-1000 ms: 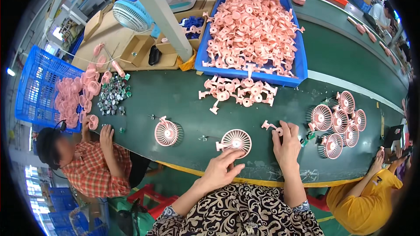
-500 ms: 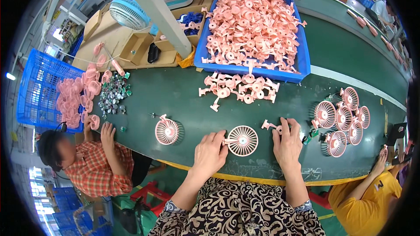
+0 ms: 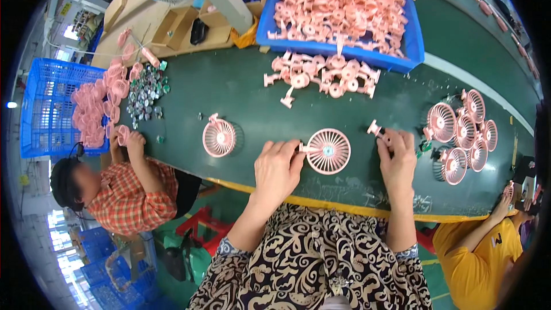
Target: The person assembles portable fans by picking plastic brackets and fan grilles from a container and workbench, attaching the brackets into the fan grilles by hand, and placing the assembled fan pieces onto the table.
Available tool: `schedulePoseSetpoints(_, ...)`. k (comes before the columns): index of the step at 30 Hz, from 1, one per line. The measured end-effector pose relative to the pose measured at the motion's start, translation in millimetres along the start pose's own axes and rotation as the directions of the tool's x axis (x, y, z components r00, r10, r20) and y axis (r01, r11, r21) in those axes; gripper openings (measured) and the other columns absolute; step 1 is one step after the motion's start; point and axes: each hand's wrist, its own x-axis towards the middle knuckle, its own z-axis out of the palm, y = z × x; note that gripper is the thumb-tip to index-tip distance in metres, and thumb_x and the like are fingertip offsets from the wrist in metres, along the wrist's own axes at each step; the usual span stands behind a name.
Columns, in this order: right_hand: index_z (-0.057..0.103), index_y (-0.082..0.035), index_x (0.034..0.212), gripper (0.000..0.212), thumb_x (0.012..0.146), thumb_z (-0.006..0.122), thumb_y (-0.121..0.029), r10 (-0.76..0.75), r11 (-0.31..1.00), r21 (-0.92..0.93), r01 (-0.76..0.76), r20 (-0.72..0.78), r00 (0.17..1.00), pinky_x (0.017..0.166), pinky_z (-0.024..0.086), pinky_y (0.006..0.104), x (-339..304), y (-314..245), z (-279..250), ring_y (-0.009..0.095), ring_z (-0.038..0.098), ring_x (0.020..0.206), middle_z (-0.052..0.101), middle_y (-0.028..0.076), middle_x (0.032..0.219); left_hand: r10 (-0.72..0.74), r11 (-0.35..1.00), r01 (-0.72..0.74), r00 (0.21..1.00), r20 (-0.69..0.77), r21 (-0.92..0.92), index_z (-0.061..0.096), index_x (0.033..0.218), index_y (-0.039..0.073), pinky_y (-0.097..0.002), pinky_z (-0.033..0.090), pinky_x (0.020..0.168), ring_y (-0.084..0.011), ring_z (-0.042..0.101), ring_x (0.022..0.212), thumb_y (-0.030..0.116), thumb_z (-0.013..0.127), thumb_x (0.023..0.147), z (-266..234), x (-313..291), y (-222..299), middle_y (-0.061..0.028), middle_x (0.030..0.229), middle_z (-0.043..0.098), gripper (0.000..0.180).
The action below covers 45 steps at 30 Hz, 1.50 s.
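My left hand [image 3: 276, 167] pinches the short stem at the left side of a round pink fan grille [image 3: 328, 151]. The grille faces up over the green table, with a pale blue centre. In my right hand [image 3: 398, 161] is a small pink plastic bracket [image 3: 376, 129]; the fingertips cover its round part, and its forked end sticks out to the upper left. The two parts are apart. Another pink grille [image 3: 219, 136] stands on the table to the left. Several assembled pink grilles [image 3: 455, 165] are grouped to the right of my right hand.
A blue tray [image 3: 414, 34] heaped with pink brackets stands at the back, with a loose pile of brackets [image 3: 344, 76] before it. On the left are small shiny parts [image 3: 143, 95] and a blue basket [image 3: 46, 109]. Co-workers sit at left [image 3: 132, 195] and right [image 3: 470, 252].
The whole view has shifted, so the table sits higher in the picture. The bracket in my right hand has tilted. The left co-worker's hand has come to a pink part.
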Motion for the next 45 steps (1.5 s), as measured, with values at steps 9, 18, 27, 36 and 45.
schedulePoseSetpoints(9, 0.070, 0.000, 0.115, 0.033, 0.084, 0.081, -0.003, 0.057, 0.997, -0.051, -0.054, 0.062, 0.996, 0.065, 0.054, 0.0378, -0.7, 3.3, -7.3, 0.025, 0.067, 0.069, 0.065, 0.015, 0.099, -0.051, 0.998, 0.051, 0.999, 0.004, -0.027, 0.077, 0.094, 0.006, -0.0439, 0.054, 0.070, -0.0321, 0.068, 0.078, 0.016, 0.076, 0.088, 2.4, -4.1, -4.2, -0.0107, 0.083, 0.075, 0.012)
schedulePoseSetpoints(18, 0.073, -0.003, 0.107, 0.030, 0.081, 0.086, -0.011, -0.056, 0.995, 0.091, 0.047, 0.091, 0.994, 0.056, 0.051, 0.0332, -1.5, -42.0, -6.4, 0.019, 0.061, 0.061, 0.068, 0.010, 0.096, -0.090, 0.974, 0.098, 0.995, 0.048, -0.203, 0.078, 0.101, 0.004, -0.0385, 0.053, 0.069, -0.0271, 0.069, 0.074, 0.012, 0.073, 0.092, 10.9, -11.7, -8.8, -0.0126, 0.083, 0.074, 0.013)
schedulePoseSetpoints(27, 0.072, -0.005, 0.104, 0.026, 0.081, 0.084, -0.010, -0.318, 0.948, 0.097, 0.303, 0.239, 0.918, 0.064, 0.057, 0.0393, -11.1, -65.6, 20.8, 0.029, 0.070, 0.079, 0.065, 0.010, 0.097, -0.118, 0.940, 0.135, 0.990, 0.073, -0.312, 0.073, 0.101, 0.002, -0.0371, 0.052, 0.067, -0.0269, 0.068, 0.071, 0.009, 0.068, 0.095, 17.6, -10.0, -8.5, -0.0147, 0.081, 0.071, 0.011)
schedulePoseSetpoints(36, 0.071, -0.006, 0.096, 0.015, 0.084, 0.079, -0.011, -0.332, 0.933, -0.037, 0.358, 0.298, 0.895, 0.061, 0.056, 0.0387, -13.4, -64.8, 33.3, 0.026, 0.068, 0.080, 0.060, 0.007, 0.091, -0.081, 0.965, 0.109, 0.989, 0.124, -0.238, 0.073, 0.099, 0.003, -0.0396, 0.051, 0.065, -0.0280, 0.066, 0.067, 0.017, 0.068, 0.098, 17.1, -5.6, -8.6, -0.0132, 0.076, 0.068, 0.015)
schedulePoseSetpoints(45, 0.070, -0.009, 0.092, 0.013, 0.083, 0.078, -0.013, -0.295, 0.921, -0.139, 0.365, 0.365, 0.883, 0.062, 0.056, 0.0382, -13.8, -65.9, 35.3, 0.025, 0.068, 0.082, 0.058, 0.007, 0.091, -0.106, 0.966, 0.124, 0.990, 0.092, -0.226, 0.050, 0.130, -0.008, -0.0450, 0.053, 0.062, -0.0328, 0.067, 0.068, 0.022, 0.070, 0.097, 39.1, 2.8, 4.9, -0.0103, 0.069, 0.064, 0.049)
